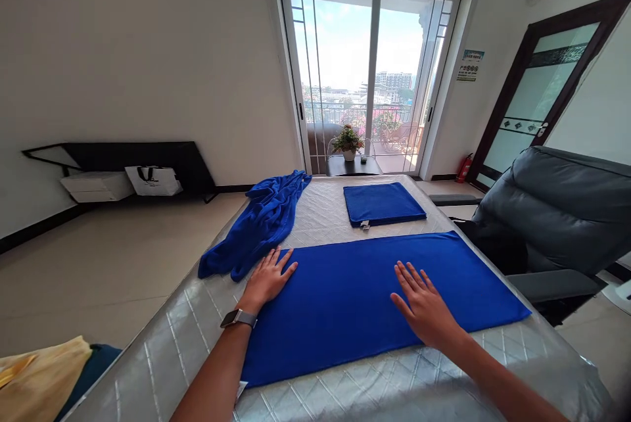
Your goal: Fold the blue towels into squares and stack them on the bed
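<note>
Left grip (267, 279), right grip (424, 304), blue cloth (340, 304) beneath

A watch (239, 319) circled the left wrist, its dark, seemingly rectangular face set on a flat, broad grey band (247, 318); anything displayed on that face was too small to tell. Both forearms (217, 373) were bare along their visible length, smooth in outline and narrowing toward the wrists. The fingers (408, 277) were slim and tapered, with nails that looked short.
</note>
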### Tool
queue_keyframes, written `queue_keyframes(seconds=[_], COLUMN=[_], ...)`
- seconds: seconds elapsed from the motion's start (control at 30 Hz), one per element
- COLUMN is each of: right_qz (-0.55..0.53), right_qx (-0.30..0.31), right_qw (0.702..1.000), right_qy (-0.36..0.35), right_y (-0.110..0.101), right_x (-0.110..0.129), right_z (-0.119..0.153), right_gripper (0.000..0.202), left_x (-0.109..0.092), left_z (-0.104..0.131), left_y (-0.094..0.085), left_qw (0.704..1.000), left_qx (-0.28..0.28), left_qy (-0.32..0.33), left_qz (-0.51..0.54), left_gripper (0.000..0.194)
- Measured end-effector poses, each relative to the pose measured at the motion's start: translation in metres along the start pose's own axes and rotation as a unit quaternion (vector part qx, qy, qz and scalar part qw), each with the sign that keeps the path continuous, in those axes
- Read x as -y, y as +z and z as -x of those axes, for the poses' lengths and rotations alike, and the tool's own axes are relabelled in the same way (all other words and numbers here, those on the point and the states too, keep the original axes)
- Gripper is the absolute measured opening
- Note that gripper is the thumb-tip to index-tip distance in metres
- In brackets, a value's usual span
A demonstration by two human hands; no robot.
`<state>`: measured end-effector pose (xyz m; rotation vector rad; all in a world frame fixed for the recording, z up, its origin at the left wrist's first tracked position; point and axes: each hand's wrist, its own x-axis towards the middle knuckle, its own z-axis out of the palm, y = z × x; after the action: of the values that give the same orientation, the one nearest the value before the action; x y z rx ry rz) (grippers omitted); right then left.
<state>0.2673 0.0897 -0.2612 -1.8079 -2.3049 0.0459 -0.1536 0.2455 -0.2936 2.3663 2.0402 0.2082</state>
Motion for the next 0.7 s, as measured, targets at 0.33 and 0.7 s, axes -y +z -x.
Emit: queue_keyframes(seconds=[0.33,0.7], right_qz=[-0.072,0.096], right_qx=[0.103,0.010], right_qw=[0.991,0.959], right_qy=[-0.037,0.265], right_y=[0.029,0.030], right_x=[0.030,-0.212], right_z=[0.013,0.074], right_gripper=[0.073,0.094], left_x=[-0.001,0.000], left_z=[0.002,0.000], left_y=[-0.003,0.001], left_qw=[1.000,1.000], left_qx=[0.010,0.001], left_qy=[-0.003,0.003], left_qz=[0.017,0.005], left_gripper=[0.067,0.066])
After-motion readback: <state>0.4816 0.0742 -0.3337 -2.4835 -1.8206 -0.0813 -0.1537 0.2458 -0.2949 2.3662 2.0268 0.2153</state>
